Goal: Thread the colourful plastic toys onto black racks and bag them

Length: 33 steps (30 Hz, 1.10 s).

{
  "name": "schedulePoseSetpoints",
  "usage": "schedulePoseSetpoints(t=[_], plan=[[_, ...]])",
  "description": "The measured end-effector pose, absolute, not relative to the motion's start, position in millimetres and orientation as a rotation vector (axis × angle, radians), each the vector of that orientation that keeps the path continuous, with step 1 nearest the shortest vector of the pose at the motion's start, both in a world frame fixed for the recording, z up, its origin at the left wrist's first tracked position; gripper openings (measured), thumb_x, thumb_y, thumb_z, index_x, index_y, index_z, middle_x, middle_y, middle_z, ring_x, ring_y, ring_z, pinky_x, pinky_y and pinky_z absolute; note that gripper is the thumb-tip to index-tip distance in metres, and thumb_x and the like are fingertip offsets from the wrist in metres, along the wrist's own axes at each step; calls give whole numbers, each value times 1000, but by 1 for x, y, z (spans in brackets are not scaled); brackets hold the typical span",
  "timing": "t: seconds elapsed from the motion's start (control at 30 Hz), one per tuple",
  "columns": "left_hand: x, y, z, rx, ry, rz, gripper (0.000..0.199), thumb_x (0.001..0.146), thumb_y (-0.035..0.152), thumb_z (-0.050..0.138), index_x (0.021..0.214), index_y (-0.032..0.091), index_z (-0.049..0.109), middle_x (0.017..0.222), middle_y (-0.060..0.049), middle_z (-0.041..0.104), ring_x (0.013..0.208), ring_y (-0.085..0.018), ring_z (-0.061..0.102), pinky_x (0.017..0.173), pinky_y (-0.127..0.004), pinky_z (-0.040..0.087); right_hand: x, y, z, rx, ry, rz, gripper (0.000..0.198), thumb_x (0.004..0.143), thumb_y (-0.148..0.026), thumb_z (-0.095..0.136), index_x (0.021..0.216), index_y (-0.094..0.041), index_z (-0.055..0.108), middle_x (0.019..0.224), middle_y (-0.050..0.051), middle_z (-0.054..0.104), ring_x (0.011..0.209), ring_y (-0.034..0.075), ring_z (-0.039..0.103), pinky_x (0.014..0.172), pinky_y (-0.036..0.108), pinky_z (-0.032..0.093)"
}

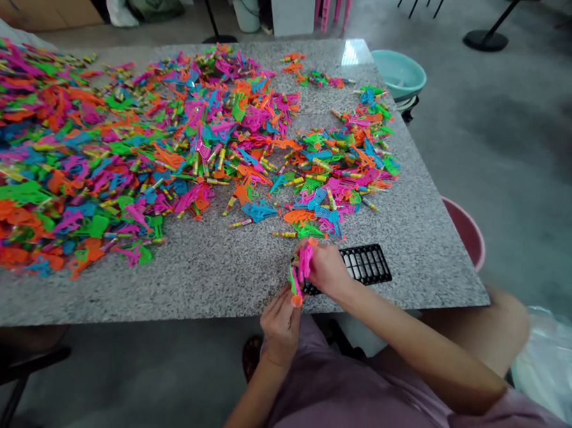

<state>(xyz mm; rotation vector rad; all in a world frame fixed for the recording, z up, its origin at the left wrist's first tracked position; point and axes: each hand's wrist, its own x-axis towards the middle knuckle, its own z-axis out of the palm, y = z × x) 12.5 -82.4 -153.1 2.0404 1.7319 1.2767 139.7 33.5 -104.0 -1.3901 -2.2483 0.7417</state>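
Observation:
Over the front edge of the table, my left hand (279, 325) is closed, fingertips pinching the lower end of a small bunch of plastic toy guns, beside a round orange tip. My right hand (328, 267) closes around the upper side of the same bunch. Pink shows most in these toy guns (305, 260), with some green and another orange tip at the top; how many there are I cannot tell. Partly behind my right hand lies a black slotted tray (368, 264), flat on the table. Just beyond my hands is a pile of similar bright toy guns (322, 209).
A much larger heap of toy guns (102, 147) covers the left of the speckled stone table (205, 286). Past the right edge stand a turquoise basin (399, 73) and a pink tub (464, 233). A clear plastic bag (551, 362) is at the lower right.

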Motion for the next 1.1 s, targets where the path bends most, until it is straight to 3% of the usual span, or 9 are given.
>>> schedulePoseSetpoints(t=[0.13,0.27,0.37,0.5,0.57,0.67,0.8,0.97,1.1], plan=[[13,-79,-146,1972,1697,1258,13,92,20,60,95,19,73,91,-7,76,90,-21,72,86,-34,56,137,32,-106,-1429,-2280,703,13,85,-19,59,97,-20,61,78,2,68,66,16,61,59,24,36],[-10,-71,-109,1914,1587,1206,17,92,27,60,103,21,72,96,-5,75,89,-19,71,80,-30,57,134,26,-105,-1433,-2279,699,16,89,-23,57,105,-20,60,84,3,69,73,17,63,63,24,38],[-23,-53,-76,1833,1579,1272,28,97,26,50,120,24,66,115,-7,69,107,-20,66,95,-36,51,129,12,-106,-1467,-2214,677,21,91,-21,54,110,-19,61,93,6,69,83,18,64,71,25,43],[-17,-22,-50,1844,1378,1114,20,94,31,56,100,28,75,132,-5,57,125,-24,53,109,-44,40,145,10,-99,-1341,-2284,701,25,86,-11,53,109,-17,62,101,8,67,92,18,63,79,26,46],[-12,-14,-43,1875,1306,1011,19,92,30,59,104,29,74,137,-6,53,129,-25,50,109,-44,40,167,31,-88,-1255,-2328,566,31,87,-8,52,115,-18,61,112,9,65,101,18,60,85,27,47],[-12,-12,-33,2001,1292,969,23,91,26,61,111,30,71,140,-7,48,132,-24,46,110,-45,39,204,85,-71,-1354,-2352,89,35,92,-7,44,123,-18,58,128,13,56,113,23,53,93,34,44],[-16,-12,-19,2175,1263,858,20,92,25,59,105,31,74,144,-6,46,135,-26,44,109,-45,41,231,144,-62,-1036,-2816,-136,25,95,-9,42,104,-13,65,119,15,57,108,25,53,87,37,46],[-13,-16,-24,1862,1375,828,23,88,38,65,107,28,74,128,-9,63,116,-26,61,97,-43,52,245,112,-72,-1082,-2505,217,22,96,-14,43,102,-14,63,108,12,63,102,22,58,87,36,48],[-4,-28,-38,1607,1345,966,39,87,38,66,124,26,65,137,-10,58,128,-25,54,100,-37,51,226,21,-96,-1334,-1798,979,18,89,-33,57,95,-17,63,77,4,67,69,17,63,65,29,52]])
